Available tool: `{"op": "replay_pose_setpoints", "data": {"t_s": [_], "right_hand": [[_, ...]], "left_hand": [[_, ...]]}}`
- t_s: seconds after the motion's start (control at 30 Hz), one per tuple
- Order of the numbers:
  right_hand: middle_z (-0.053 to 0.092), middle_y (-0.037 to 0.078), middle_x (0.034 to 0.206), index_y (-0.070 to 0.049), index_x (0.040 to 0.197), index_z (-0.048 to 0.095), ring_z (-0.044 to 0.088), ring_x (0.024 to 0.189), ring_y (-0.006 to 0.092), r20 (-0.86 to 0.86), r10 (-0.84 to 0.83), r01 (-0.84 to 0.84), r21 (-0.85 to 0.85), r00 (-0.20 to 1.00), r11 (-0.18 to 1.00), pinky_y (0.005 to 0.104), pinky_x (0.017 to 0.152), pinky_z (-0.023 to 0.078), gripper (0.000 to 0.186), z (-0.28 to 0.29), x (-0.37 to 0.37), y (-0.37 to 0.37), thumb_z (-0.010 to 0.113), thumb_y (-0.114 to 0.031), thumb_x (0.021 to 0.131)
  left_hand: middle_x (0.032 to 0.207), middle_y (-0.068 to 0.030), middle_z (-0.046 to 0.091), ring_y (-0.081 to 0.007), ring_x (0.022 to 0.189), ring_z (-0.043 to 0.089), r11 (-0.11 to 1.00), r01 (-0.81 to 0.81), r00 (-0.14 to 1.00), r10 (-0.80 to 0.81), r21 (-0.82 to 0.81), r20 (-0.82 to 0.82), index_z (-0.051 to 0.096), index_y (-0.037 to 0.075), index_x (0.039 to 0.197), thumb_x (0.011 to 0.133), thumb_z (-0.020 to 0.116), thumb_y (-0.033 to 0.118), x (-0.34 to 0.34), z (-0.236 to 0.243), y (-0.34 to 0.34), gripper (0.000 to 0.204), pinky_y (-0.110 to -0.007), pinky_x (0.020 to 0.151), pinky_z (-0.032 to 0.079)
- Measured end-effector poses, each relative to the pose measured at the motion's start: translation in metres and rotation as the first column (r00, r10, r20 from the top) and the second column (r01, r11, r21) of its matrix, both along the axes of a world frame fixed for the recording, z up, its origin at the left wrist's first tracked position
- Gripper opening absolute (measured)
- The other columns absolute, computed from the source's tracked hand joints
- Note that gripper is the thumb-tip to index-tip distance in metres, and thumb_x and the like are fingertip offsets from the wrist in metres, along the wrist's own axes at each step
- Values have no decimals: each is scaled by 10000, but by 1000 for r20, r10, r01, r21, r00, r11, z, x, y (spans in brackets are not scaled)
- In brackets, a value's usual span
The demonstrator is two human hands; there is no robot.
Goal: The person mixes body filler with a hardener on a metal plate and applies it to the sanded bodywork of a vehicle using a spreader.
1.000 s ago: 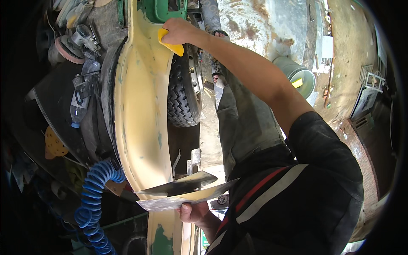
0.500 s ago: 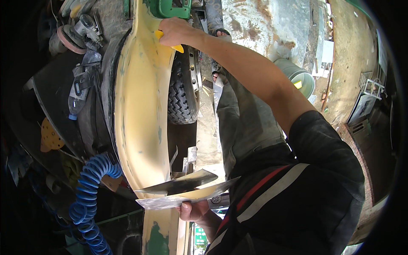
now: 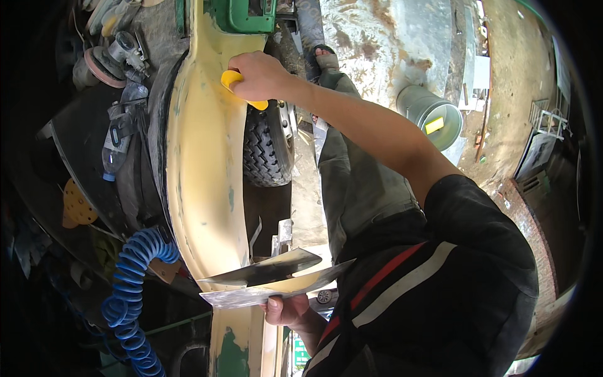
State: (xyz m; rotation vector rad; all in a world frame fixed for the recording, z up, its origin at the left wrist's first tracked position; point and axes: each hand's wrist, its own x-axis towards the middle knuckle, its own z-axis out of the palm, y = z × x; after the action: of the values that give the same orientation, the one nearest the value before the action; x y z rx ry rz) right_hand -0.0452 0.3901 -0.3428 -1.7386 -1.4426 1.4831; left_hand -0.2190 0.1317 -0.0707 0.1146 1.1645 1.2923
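Observation:
My right hand [image 3: 260, 74], on the arm reaching across the top of the picture, is closed on a yellow spreader [image 3: 231, 79]. The spreader lies against the edge of a curved vehicle fender [image 3: 204, 182] coated in cream filler, just above the tyre. At the lower middle, my left hand [image 3: 287, 310] grips a grey metal sheet [image 3: 242, 299] from below, thumb on its edge. Cream paste [image 3: 308, 283] lies on that sheet. A second, dark blade-like plate [image 3: 264, 270] rests over it, slanting. Most of the left fingers are hidden beneath the sheet.
A treaded tyre [image 3: 267, 147] sits beside the fender. Left of it are a plastic bottle [image 3: 114, 154], a round sander [image 3: 110, 61] and a coiled blue hose [image 3: 129, 279]. A green part [image 3: 248, 16] adjoins the fender's top. A metal bucket [image 3: 414, 103] stands on the floor at right.
My right hand has moved a little down the picture along the fender with the yellow spreader, which shows more plainly now. My left hand and the metal sheet stay nearly still.

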Motion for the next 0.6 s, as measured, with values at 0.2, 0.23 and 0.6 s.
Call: {"op": "replay_pose_setpoints", "data": {"t_s": [0.2, 0.23, 0.6], "right_hand": [[690, 196, 910, -35, 916, 701, 670, 880, 377, -82, -358, 357, -27, 930, 934, 428, 771, 543, 327, 7, 16, -25, 638, -240, 669], [691, 193, 909, -29, 932, 701, 674, 874, 368, -59, -351, 350, -30, 935, 936, 416, 765, 542, 333, 5, 17, -24, 650, -256, 693], [697, 229, 894, 12, 900, 711, 692, 885, 330, 113, -150, 166, -141, 982, 976, 396, 778, 550, 348, -50, 0, 32, 640, -259, 692]], "left_hand": [[1328, -210, 578, -363, 1238, 557, 1000, 9, 1000, -9, 9, 30, 511, -1, 1368, 842, 649, 75, -5, 2, -4, 549, -553, 1111, 376], [1331, -210, 576, -363, 1240, 555, 1000, 7, 1000, -7, 8, 25, 511, 0, 1369, 843, 650, 75, -6, 2, -5, 549, -556, 1112, 373], [1341, -205, 570, -364, 1249, 548, 1000, 17, 999, -18, 19, 28, 509, 6, 1375, 838, 658, 86, -1, 1, -1, 563, -567, 1110, 367]]}}
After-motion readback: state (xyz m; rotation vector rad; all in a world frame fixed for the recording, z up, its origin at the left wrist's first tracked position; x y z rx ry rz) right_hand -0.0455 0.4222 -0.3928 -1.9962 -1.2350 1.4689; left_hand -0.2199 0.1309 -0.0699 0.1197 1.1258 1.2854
